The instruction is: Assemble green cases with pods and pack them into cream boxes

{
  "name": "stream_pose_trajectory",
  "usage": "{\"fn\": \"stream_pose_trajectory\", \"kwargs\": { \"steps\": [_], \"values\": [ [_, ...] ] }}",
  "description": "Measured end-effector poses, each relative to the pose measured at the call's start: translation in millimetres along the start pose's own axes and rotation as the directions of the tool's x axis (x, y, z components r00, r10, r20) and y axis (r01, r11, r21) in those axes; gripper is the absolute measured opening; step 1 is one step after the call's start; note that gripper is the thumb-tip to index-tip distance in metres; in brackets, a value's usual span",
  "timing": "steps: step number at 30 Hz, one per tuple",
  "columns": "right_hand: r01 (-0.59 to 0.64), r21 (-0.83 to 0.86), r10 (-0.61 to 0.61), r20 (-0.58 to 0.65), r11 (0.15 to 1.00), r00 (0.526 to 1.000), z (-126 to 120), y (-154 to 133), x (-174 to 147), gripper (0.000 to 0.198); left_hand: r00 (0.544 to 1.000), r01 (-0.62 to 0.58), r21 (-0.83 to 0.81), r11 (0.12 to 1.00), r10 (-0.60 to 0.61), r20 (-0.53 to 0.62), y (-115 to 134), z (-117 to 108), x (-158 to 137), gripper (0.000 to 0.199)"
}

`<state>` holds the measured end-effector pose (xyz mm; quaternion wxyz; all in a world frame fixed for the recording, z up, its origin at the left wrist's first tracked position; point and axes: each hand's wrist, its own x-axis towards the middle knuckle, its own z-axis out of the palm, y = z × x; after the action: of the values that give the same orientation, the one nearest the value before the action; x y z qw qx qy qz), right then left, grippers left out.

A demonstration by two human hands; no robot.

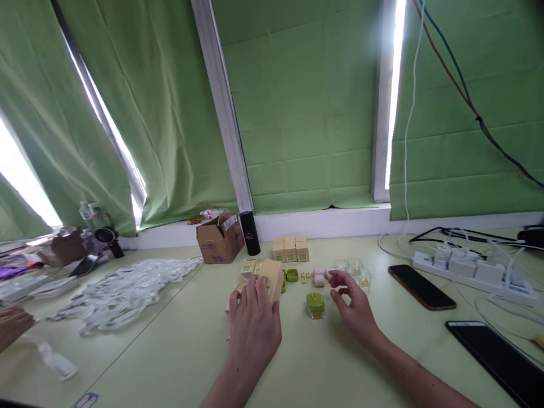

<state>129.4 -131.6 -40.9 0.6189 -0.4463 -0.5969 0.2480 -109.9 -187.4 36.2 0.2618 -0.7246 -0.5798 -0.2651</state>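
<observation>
My left hand (255,317) has its fingers over a small beige cardboard box (275,276), which is tilted among other beige boxes (248,267) partly hidden behind the hand. My right hand (352,306) is open, with thumb and fingers apart, beside some small pink pieces (318,280) and clear cups with yellow centres (363,277). Between the hands a small clear jar with a green lid (315,305) stands upright. Green square lids (292,275) and tiny yellow parts (304,277) lie just beyond it.
Behind stand more beige boxes (290,249), a brown carton (220,241) and a black cylinder (250,233). Two phones (421,287) and a power strip (476,275) with cables lie right. White straps (131,289) spread left, near another person's hand (15,326).
</observation>
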Motion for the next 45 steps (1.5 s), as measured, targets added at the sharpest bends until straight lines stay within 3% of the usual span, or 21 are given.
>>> {"fn": "stream_pose_trajectory", "kwargs": {
  "steps": [6, 11, 17, 20, 23, 27, 30, 34, 39, 45],
  "values": [
    [0.088, -0.075, -0.085, 0.042, 0.993, 0.996, 3.4, -19.0, -7.0, 0.036, 0.973, -0.154, -0.122, 0.980, 0.129, -0.193, 21.4, 12.1, 21.4, 0.044],
    [-0.010, 0.043, 0.009, 0.024, 0.999, 1.000, 7.9, -24.4, -6.7, 0.051, 0.915, -0.333, -0.129, 0.934, 0.288, -0.282, 41.2, 33.7, 31.9, 0.041],
    [-0.127, 0.230, 0.121, 0.041, 0.965, 0.992, 9.2, -24.4, -1.7, 0.054, 0.871, -0.470, -0.222, 0.854, 0.408, -0.274, 50.4, 49.8, 31.7, 0.038],
    [-0.092, 0.179, 0.095, -0.008, 0.979, 0.995, 5.4, -23.9, 0.7, 0.051, 0.875, -0.482, -0.365, 0.796, 0.415, -0.249, 44.6, 49.7, 30.0, 0.047],
    [-0.025, 0.051, 0.029, -0.077, 0.998, 0.997, 1.3, -24.2, -0.1, 0.047, 0.907, -0.418, -0.487, 0.767, 0.316, -0.279, 35.2, 51.9, 29.5, 0.055],
    [0.120, -0.059, -0.124, -0.058, 0.991, 0.991, -1.4, -29.2, -6.0, 0.042, 0.937, -0.345, -0.573, 0.744, 0.243, -0.250, 24.9, 59.1, 28.9, 0.057],
    [0.347, -0.092, -0.348, 0.009, 0.933, 0.937, -3.1, -34.3, -9.6, 0.045, 0.927, -0.371, -0.561, 0.740, 0.264, -0.265, 20.9, 63.6, 26.7, 0.057],
    [0.601, -0.170, -0.600, 0.058, 0.781, 0.798, -7.1, -33.6, -11.1, 0.053, 0.894, -0.416, -0.492, 0.765, 0.247, -0.374, 17.9, 70.5, 22.9, 0.057],
    [0.662, -0.281, -0.673, 0.068, 0.695, 0.736, -10.5, -24.4, -11.8, 0.050, 0.846, -0.454, -0.404, 0.794, 0.242, -0.474, 17.2, 77.2, 19.6, 0.050],
    [0.716, -0.337, -0.740, 0.077, 0.611, 0.668, -10.4, -25.1, -10.2, 0.053, 0.820, -0.475, -0.363, 0.802, 0.253, -0.514, 19.5, 73.9, 18.1, 0.044]
  ]
}}
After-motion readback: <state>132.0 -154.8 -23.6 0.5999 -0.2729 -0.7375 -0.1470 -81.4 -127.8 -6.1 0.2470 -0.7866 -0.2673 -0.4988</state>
